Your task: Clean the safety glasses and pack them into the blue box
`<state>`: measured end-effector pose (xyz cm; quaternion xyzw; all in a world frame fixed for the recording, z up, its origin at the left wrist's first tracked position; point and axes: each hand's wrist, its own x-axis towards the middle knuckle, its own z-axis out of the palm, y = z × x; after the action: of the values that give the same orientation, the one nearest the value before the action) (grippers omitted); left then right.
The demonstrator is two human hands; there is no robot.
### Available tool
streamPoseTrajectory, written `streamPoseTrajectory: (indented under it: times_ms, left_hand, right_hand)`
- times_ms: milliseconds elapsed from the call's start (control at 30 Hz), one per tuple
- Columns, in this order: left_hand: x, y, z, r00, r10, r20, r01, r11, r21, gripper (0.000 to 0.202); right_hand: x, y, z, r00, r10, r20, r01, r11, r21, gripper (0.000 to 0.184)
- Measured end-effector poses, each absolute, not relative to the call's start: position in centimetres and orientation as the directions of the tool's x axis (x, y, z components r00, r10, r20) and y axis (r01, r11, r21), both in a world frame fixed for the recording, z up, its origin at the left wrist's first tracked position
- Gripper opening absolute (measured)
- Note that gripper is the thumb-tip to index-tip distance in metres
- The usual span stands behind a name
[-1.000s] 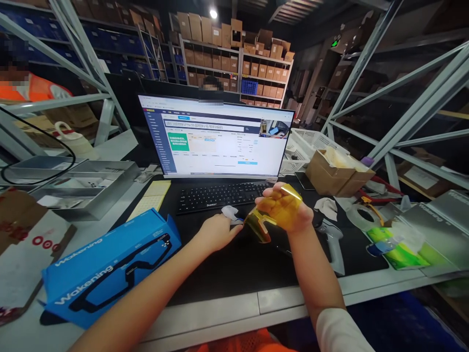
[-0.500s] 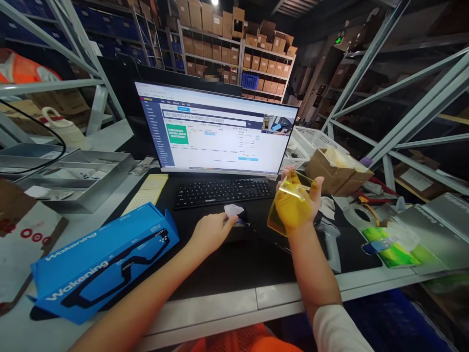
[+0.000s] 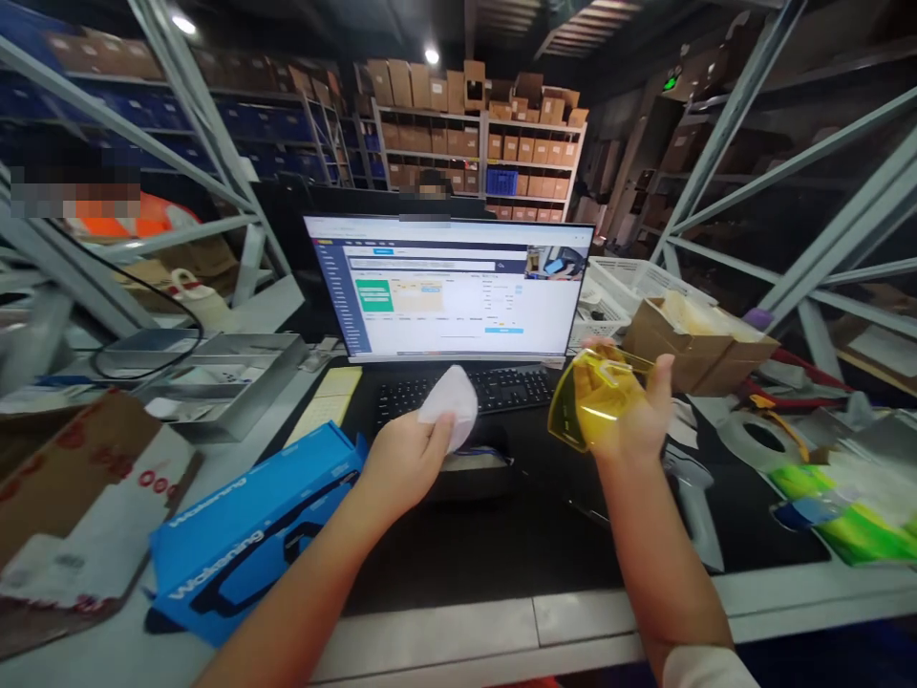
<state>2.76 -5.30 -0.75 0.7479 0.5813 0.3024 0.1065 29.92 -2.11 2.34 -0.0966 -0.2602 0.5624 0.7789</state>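
My left hand (image 3: 405, 468) pinches a thin white wipe (image 3: 453, 406) between thumb and fingers, in front of the black keyboard (image 3: 522, 382). My right hand (image 3: 630, 416) is raised palm up with the thumb apart, holding a curved, see-through yellow sheet (image 3: 573, 420). The sheet covers the fingers, which show through it, so their exact grip is hard to make out. A dark object (image 3: 487, 454) lies on the black mat just beyond my left hand, too blurred to name. Left of my left forearm lies a blue "Wakening" box (image 3: 244, 535) with a glasses-like outline printed on it.
A lit monitor (image 3: 458, 315) stands behind the keyboard. On the right are a grey handheld scanner (image 3: 694, 506), a tape roll (image 3: 763, 435), a green packet (image 3: 852, 516) and a carton (image 3: 673, 344). Metal trays (image 3: 250, 392) and an opened carton (image 3: 78, 459) sit left. Beyond is a person in orange (image 3: 136, 215).
The white wipe has come up from the mat in my left hand and shows larger. My right hand has turned slightly with the yellow sheet. The camera view has shifted left and up.
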Motion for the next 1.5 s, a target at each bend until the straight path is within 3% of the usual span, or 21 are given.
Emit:
streamPoseTrajectory:
  times_ms: [133,300,433,567,700,833,967,1133,1300,1400,1500]
  left_hand:
    - [2.6,-5.1,0.9,0.082,0.888,0.453,0.593,-0.409,0.694,0.058]
    - [2.8,-4.0,-0.3,-0.079,0.835,0.544,0.218,-0.518,0.827,0.038]
    - [2.4,-3.4,-0.8,-0.183,0.885,0.428,-0.122,-0.453,0.883,0.030]
    - [1.7,-3.2,0.0,-0.045,0.973,0.228,-0.314,-0.230,0.921,0.039]
    - [1.2,-3.5,0.9,0.143,0.987,0.070,-0.204,-0.040,0.978,0.054]
    - [1.6,-3.9,0.7,0.317,0.948,0.042,-0.077,-0.018,0.997,0.060]
    - [2.7,-4.0,-0.3,0.453,0.891,0.040,-0.087,-0.001,0.996,0.060]
    - [3.9,-3.8,-1.3,0.526,0.849,0.051,-0.072,-0.016,0.997,0.053]
    - [4.6,-4.1,-1.5,0.504,0.859,0.089,0.051,-0.133,0.990,0.030]
    - [4.8,-4.1,-1.8,0.460,0.887,0.022,0.069,-0.060,0.996,0.026]
    - [4.8,-4.1,-2.0,0.447,0.893,-0.049,0.062,0.024,0.998,0.036]
  right_hand:
    - [30.0,-1.8,2.0,0.293,0.919,0.262,-0.810,0.385,-0.443,0.056]
    - [29.0,-2.6,2.0,0.302,0.920,0.251,-0.768,0.391,-0.507,0.058]
    - [28.5,-3.0,2.2,0.344,0.908,0.238,-0.732,0.419,-0.538,0.061]
    - [28.7,-2.7,2.1,0.334,0.914,0.228,-0.746,0.405,-0.529,0.057]
    - [28.3,-2.7,2.0,0.330,0.915,0.231,-0.741,0.402,-0.538,0.053]
    - [27.8,-3.1,2.1,0.322,0.918,0.230,-0.710,0.395,-0.583,0.054]
    - [27.5,-4.0,2.1,0.310,0.910,0.277,-0.702,0.415,-0.579,0.052]
    - [26.6,-5.2,2.3,0.341,0.891,0.299,-0.673,0.454,-0.585,0.047]
    - [25.9,-5.1,2.0,0.333,0.888,0.316,-0.644,0.459,-0.612,0.048]
    - [25.7,-4.8,1.8,0.348,0.879,0.325,-0.623,0.476,-0.621,0.048]
    - [25.5,-4.6,1.8,0.363,0.874,0.324,-0.616,0.486,-0.620,0.047]
